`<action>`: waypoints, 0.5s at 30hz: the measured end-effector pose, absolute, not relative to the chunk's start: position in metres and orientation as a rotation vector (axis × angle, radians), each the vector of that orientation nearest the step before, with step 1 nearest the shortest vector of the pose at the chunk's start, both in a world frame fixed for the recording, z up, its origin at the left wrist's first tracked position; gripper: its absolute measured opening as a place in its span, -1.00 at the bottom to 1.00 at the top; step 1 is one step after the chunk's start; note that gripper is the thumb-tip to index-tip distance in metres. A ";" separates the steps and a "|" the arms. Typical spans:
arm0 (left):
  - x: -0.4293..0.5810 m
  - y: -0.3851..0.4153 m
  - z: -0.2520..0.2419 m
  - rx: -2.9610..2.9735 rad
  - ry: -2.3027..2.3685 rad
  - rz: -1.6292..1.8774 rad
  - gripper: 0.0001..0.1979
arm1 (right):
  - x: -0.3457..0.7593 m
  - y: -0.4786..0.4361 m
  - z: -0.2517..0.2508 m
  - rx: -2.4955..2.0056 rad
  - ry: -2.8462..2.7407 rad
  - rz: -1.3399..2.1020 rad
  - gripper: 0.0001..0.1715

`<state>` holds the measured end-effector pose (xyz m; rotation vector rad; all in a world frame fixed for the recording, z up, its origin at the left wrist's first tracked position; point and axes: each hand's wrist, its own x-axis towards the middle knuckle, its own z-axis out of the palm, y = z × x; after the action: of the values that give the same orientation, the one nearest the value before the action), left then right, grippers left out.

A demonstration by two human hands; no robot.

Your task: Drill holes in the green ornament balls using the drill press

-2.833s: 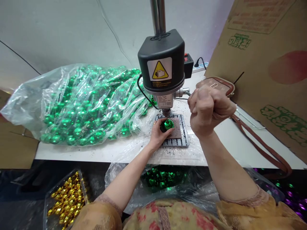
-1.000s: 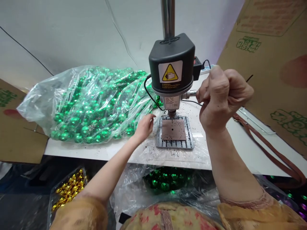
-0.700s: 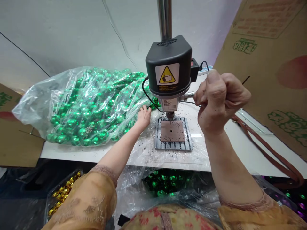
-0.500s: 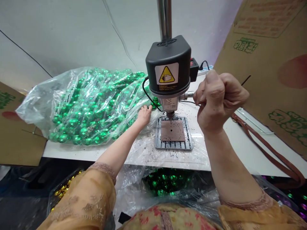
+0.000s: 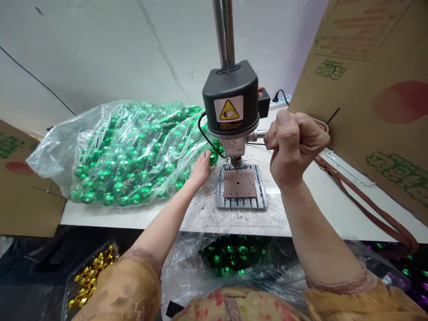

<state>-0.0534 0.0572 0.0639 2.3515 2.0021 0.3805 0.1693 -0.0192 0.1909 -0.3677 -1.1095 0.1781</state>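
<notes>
My left hand [image 5: 202, 168] is at the mouth of a clear plastic bag [image 5: 50, 154] full of shiny green faceted balls [image 5: 115, 187]. Its fingers are curled against a green ball [image 5: 216, 157] there, partly hidden by the hand. My right hand [image 5: 296, 145] is closed in a fist around the feed lever [image 5: 259, 134] of a small black bench drill press [image 5: 230, 96]. Below the chuck [image 5: 236, 161], a brown square board [image 5: 245, 189] with a hole in it lies on the slotted metal base [image 5: 242, 205]. Dark shavings are scattered around it.
Cardboard boxes stand at right [image 5: 361, 102] and left [image 5: 26, 191]. A brown strap [image 5: 364, 209] hangs over the white table's [image 5: 107, 218] edge. Below are more green balls [image 5: 230, 256] in plastic and gold balls [image 5: 93, 272]. A power strip [image 5: 280, 103] lies behind the drill.
My left hand has drawn slightly back toward me, and more green shows by its fingertips. My right hand stays on the lever, a little lower. The view has shifted slightly.
</notes>
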 end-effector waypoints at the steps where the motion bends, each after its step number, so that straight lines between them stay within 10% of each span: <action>1: -0.050 0.063 0.065 2.328 1.998 0.383 -0.48 | 0.170 -0.019 0.190 -0.382 -1.113 0.169 -0.39; 15: -0.054 0.080 0.048 1.890 1.691 0.883 -0.66 | 0.170 -0.020 0.186 -0.348 -1.087 0.235 -0.40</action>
<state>-0.0536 0.0797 0.0475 1.8905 1.6912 0.8829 0.1696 -0.0197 0.1860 -0.3481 -1.0874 0.2346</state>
